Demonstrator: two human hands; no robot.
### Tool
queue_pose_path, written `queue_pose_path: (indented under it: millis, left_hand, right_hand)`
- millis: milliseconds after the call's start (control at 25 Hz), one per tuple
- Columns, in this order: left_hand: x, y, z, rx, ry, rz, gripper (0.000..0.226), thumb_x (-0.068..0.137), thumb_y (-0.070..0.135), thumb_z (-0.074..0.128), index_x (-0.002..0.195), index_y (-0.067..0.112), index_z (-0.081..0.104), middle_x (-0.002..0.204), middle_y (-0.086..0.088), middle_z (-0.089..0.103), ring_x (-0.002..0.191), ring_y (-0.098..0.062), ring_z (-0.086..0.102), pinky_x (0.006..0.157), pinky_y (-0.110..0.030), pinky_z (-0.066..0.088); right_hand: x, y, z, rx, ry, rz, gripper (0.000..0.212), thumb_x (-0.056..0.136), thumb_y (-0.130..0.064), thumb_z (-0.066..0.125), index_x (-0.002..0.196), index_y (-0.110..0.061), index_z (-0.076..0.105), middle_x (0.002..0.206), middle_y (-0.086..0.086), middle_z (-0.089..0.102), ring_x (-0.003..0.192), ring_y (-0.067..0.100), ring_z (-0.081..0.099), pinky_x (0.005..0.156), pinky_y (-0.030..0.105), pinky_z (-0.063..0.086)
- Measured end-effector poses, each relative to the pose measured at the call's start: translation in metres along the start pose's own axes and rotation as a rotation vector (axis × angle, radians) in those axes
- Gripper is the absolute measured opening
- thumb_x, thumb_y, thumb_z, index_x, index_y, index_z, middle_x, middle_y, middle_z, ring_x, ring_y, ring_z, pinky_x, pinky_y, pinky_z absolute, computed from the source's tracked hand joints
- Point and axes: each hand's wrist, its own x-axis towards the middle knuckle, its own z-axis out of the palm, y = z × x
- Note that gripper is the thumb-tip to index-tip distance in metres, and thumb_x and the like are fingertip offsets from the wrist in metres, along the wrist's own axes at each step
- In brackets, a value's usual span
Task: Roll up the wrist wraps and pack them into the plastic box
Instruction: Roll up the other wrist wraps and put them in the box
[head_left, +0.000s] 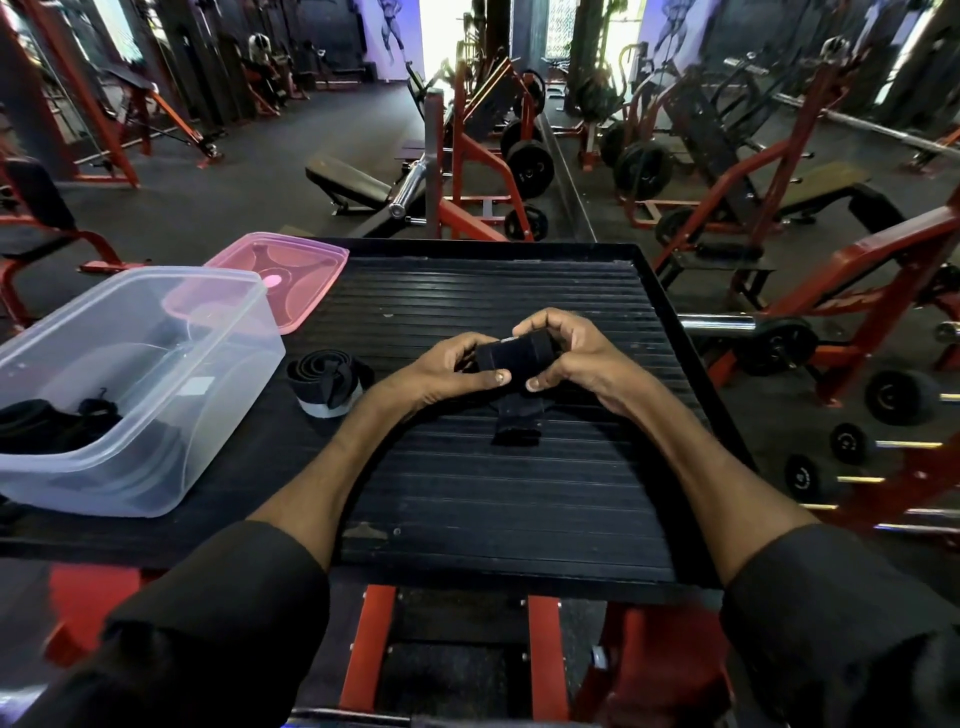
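Two hands are at work over one black ribbed platform (493, 509) in the gym. Between them is one black wrist wrap (511, 358), partly rolled. The left hand (452, 366) curls round the near left end of the roll with its thumb on the front. The right hand (566, 353) closes over the right end, fingers on top and thumb pressed beside the other thumb. Both grip it firmly. The wrap's loose tail (519, 421) runs from the roll toward the person and lies flat on the platform.

A second one, the rolled wrap (327, 382), sits on the platform just left of the left hand, a grey patch showing at its near edge. It lies close beside the one clear plastic box (156, 275), which stands open at the platform's left side. In the box's near left corner lies a bundle of dark wraps (47, 423); I cannot tell how many. One pink lid (306, 260) lies behind the box, partly hidden by it. Both forearms are bare, with two black sleeves (234, 597) pushed up.
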Motion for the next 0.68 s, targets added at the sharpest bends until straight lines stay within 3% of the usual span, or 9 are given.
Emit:
queue_pose_path:
  millis: [80,160,280,360,440,560,680]
  left_hand:
    - [0.000,-0.002,0.002,0.088,0.030,0.020,0.053,0.069,0.045,0.084,0.114,0.026,0.063,0.113,0.006,0.067,0.105,-0.004,0.063,0.094,-0.021,0.047]
    - [-0.001,-0.007,0.002,0.123,0.078,0.040,0.052,0.066,0.044,0.088,0.111,0.027,0.066,0.110,0.006,0.070,0.105,-0.009,0.066,0.095,-0.028,0.051]
    - [-0.004,-0.006,0.003,0.138,0.122,0.106,0.051,0.066,0.030,0.093,0.110,0.024,0.069,0.109,0.007,0.072,0.104,-0.006,0.067,0.095,-0.024,0.051]
    - [-0.005,-0.001,0.005,0.185,0.131,0.157,0.051,0.065,0.028,0.093,0.109,0.027,0.068,0.107,0.010,0.071,0.101,-0.002,0.066,0.092,-0.018,0.049]
    - [-0.006,-0.001,0.006,0.214,0.136,0.180,0.052,0.065,0.027,0.094,0.110,0.025,0.067,0.107,0.009,0.071,0.099,-0.004,0.066,0.089,-0.015,0.049]
    - [-0.007,-0.002,0.005,0.247,0.112,0.165,0.055,0.066,0.030,0.093,0.113,0.023,0.066,0.110,0.007,0.070,0.102,-0.007,0.066,0.090,-0.019,0.050]
    - [-0.003,0.001,-0.003,0.246,-0.018,0.022,0.057,0.071,0.028,0.090,0.121,0.027,0.062,0.122,0.006,0.065,0.114,-0.008,0.060,0.100,-0.025,0.047]
  right_hand:
    - [0.000,0.000,0.005,-0.073,0.000,-0.038,0.061,0.060,0.027,0.072,0.110,-0.007,0.062,0.105,-0.001,0.064,0.095,0.009,0.060,0.072,0.021,0.054]
    - [-0.001,-0.002,0.003,-0.073,-0.035,-0.004,0.061,0.063,0.028,0.069,0.112,-0.008,0.062,0.107,0.000,0.064,0.097,0.009,0.061,0.076,0.023,0.054]
    - [-0.002,-0.006,-0.010,0.190,-0.149,0.155,0.056,0.078,0.018,0.069,0.125,-0.011,0.062,0.126,0.010,0.066,0.112,0.017,0.064,0.093,0.034,0.052]
    - [-0.002,-0.006,-0.014,0.337,-0.129,0.216,0.042,0.090,0.003,0.067,0.129,-0.013,0.060,0.126,0.010,0.067,0.113,0.020,0.064,0.097,0.036,0.049]
    - [-0.001,-0.004,-0.013,0.256,-0.115,0.262,0.028,0.097,-0.014,0.064,0.125,-0.012,0.061,0.118,0.006,0.069,0.112,0.020,0.062,0.097,0.032,0.049]
    - [0.000,-0.001,-0.011,-0.036,-0.245,0.269,0.038,0.101,-0.038,0.059,0.126,-0.009,0.062,0.122,0.005,0.068,0.112,0.014,0.063,0.099,0.027,0.049]
    - [0.000,-0.001,-0.010,-0.134,-0.237,0.193,0.036,0.101,-0.034,0.060,0.126,-0.008,0.062,0.119,0.005,0.065,0.105,0.012,0.060,0.097,0.029,0.046]
